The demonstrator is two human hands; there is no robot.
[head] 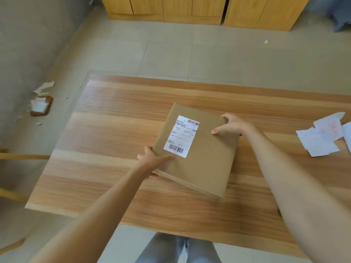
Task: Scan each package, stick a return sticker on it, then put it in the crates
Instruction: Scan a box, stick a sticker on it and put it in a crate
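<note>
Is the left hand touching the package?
Touching. The head view shows the left hand gripping the package at its near-left corner, thumb on top.

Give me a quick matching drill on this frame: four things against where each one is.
Things:
1. brown package
2. shipping label
3. loose white papers
4. left hand

Places:
A. at the table's right edge
B. stuck on the package's top face
C. gripping the package's near-left corner
D. mid-table, held between both hands

Pairs: 1-D, 2-B, 3-A, 4-C. The right hand grips the far-right edge.
</note>
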